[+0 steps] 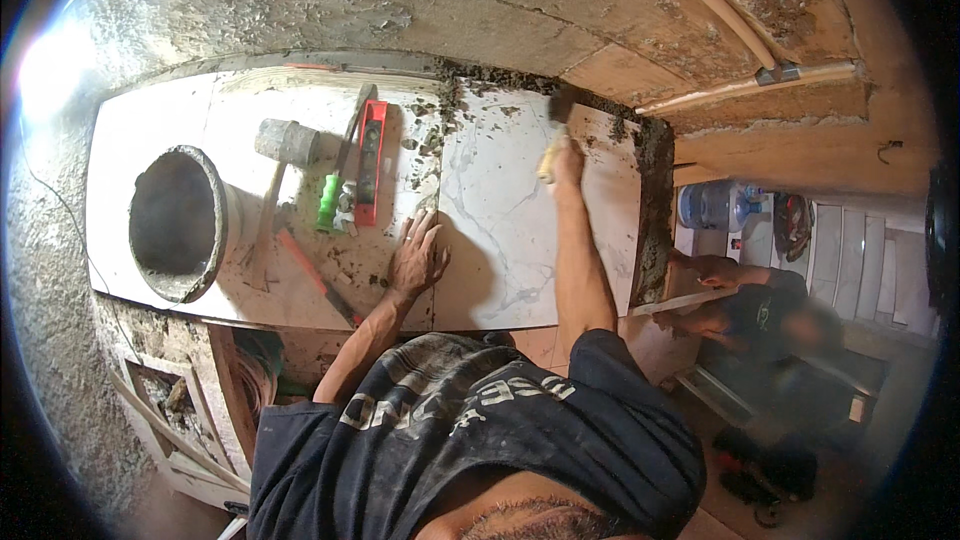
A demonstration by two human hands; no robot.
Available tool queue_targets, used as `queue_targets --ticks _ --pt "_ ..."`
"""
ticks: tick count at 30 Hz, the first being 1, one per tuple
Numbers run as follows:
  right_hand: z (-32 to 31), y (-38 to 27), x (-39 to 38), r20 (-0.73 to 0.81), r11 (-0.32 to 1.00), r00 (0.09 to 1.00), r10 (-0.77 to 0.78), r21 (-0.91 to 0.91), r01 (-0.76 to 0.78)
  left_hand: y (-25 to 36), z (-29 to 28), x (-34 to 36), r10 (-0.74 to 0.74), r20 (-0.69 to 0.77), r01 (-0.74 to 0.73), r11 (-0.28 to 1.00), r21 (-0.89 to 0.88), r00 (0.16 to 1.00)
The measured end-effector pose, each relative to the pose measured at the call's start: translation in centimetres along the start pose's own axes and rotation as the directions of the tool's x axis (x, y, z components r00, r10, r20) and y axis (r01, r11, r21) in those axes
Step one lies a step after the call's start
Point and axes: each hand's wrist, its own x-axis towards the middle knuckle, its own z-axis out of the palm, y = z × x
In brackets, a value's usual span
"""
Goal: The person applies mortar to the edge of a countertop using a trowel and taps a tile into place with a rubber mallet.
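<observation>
A rough, mortar-smeared wall (pixel 350 0) rises behind a counter (pixel 150 120) topped with white tiles. Over its right part lies a marbled tile (pixel 500 190), directly in front of the person, grey-veined and speckled with dark mortar (pixel 655 170), which also runs along the tile's back edge and in a thick band down the counter's right end. Beyond that end, a co-worker (pixel 760 315) in a dark shirt reaches toward the counter's edge, partly blurred. At the far left of the counter stands a bucket (pixel 229 220) with a crusted rim, and past the right end a clear blue bottle (pixel 720 206) lies on its side. Between the bucket and the left hand lie a mallet (pixel 287 142) with a grey head, a red level (pixel 372 165), a red-handled tool (pixel 315 275) and a green-handled tool (pixel 328 202) just beside the level. The left hand (pixel 417 255) lies palm down beside the marbled tile's left seam, fingers extended and a little spread, gripping nothing. The right hand (pixel 567 162) has its fingers curled round the handle of a pale-handled tool (pixel 549 162), whose dark, blurred head is at the marbled tile's back edge, by the mortar.
</observation>
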Motion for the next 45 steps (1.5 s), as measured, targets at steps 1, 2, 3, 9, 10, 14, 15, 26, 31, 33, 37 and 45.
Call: queue_targets --ticks 1,2,3,9,10,14,15,26,31,33,37,45 --pt "2.2 -1.0 -1.9 0.064 0.999 0.998 -0.005 -0.046 0.008 -0.3 0.0 -0.3 -0.019 -0.004 0.019 1.0 0.008 1.0" --pt "4.0 -4.0 -5.8 0.205 0.998 0.978 0.043 -0.056 -0.032 -0.6 -0.1 -0.5 -0.038 -0.001 0.038 0.999 0.022 0.999" --pt "4.4 -6.5 -8.7 0.316 0.995 0.945 0.089 -0.062 -0.073 -0.6 -0.4 -0.6 -0.044 0.005 0.044 0.999 0.026 0.999" --pt "0.1 -5.8 -6.2 0.523 0.736 0.784 -0.334 -0.376 0.564 -0.9 -0.1 -0.4 -0.034 0.052 0.033 0.999 0.025 0.998" --pt "-1.8 -5.9 -4.7 0.538 0.713 0.786 -0.303 -0.419 0.562 -0.8 -0.1 -0.5 -0.037 0.058 0.036 0.999 0.019 0.998" --pt "-10.6 -5.5 0.8 0.467 0.696 0.852 -0.237 -0.531 0.484 -0.6 -0.2 -0.6 -0.035 0.048 0.034 0.999 0.022 0.998" --pt "-11.9 -5.6 1.1 0.433 0.717 0.863 -0.263 -0.511 0.474 -0.6 0.0 -0.4 -0.035 0.047 0.034 0.999 0.028 0.998" --pt "-4.0 -8.8 -5.8 0.759 0.532 0.61 -0.227 -0.428 0.73 -0.6 -0.5 -0.4 -0.026 0.07 0.023 0.998 0.05 0.997" --pt "-1.5 -6.9 -3.2 0.592 0.56 0.678 -0.435 -0.412 0.719 -0.5 -0.8 -0.3 -0.035 0.128 0.027 0.997 0.067 0.991" --pt "-1.3 -4.4 -4.3 0.462 0.601 0.696 -0.55 -0.36 0.714 -0.4 -0.9 -0.4 -0.037 0.12 0.033 0.999 0.042 0.992" --pt "-1.3 -7.4 -10.4 0.254 0.996 0.966 0.04 -0.084 -0.02 -0.3 -1.1 -0.4 -0.043 0.088 0.043 0.999 0.01 0.995" --pt "4.0 -12.0 -11.8 0.521 0.994 0.853 0.027 -0.108 0.034 -0.7 -0.8 -0.5 -0.028 0.062 0.027 0.999 0.018 0.998"
